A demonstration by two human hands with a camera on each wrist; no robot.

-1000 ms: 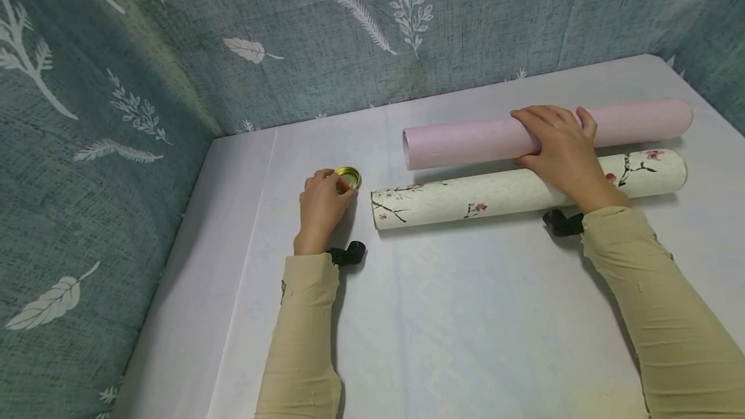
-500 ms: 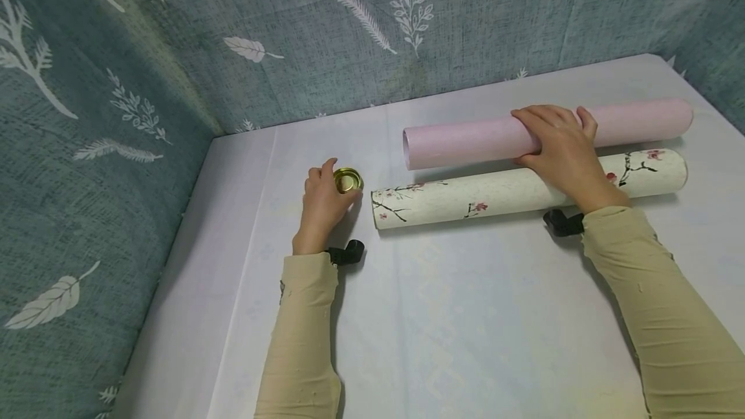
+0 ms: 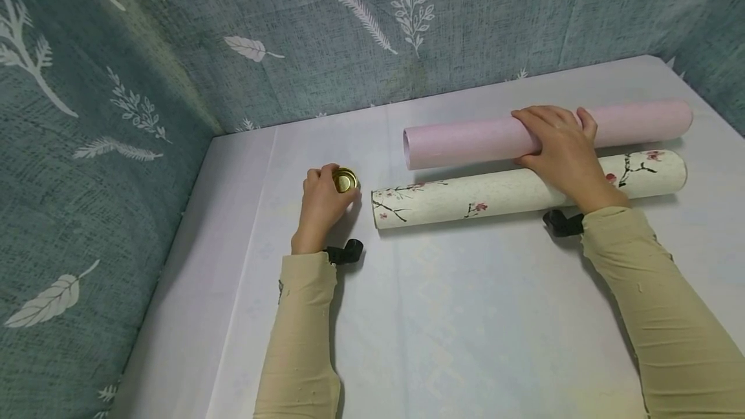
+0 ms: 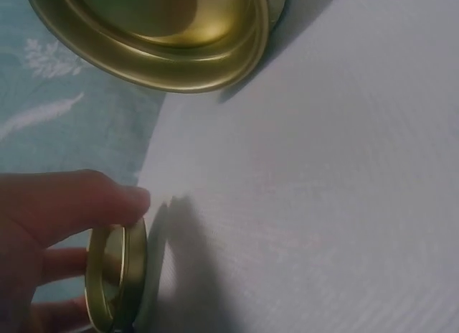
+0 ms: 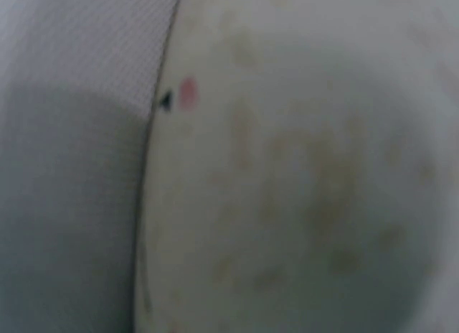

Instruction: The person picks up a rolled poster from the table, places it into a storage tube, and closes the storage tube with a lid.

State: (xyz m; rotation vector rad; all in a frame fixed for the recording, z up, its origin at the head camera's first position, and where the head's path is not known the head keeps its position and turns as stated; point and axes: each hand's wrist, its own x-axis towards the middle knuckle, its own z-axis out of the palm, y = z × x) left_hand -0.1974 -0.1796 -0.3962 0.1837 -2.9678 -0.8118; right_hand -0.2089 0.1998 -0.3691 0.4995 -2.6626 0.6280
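Observation:
A small gold metal lid [image 3: 346,181] stands tilted between the thumb and fingers of my left hand [image 3: 323,202]. In the left wrist view the thumb pinches the rim of that lid [image 4: 133,275] close over the tabletop. A long pink tube [image 3: 465,142] lies at the back right, its hollow left end visible. My right hand [image 3: 561,150] grips its middle, fingers over the top and thumb in front. Just in front lies a cream tube [image 3: 448,204] with blossom branches, below the right wrist. Its recessed gold end [image 4: 179,49] shows in the left wrist view. Blurred cream surface [image 5: 287,168] fills most of the right wrist view.
Both tubes lie on a table with a pale cloth [image 3: 454,315]. A green leaf-patterned curtain [image 3: 326,37] hangs behind and along the left side. The lid is a short way left of the cream tube's end.
My left fingers lifted off the lid's far rim, then came down on it again. The lid has turned to show more of its inside and shifted slightly left. My right hand stays still.

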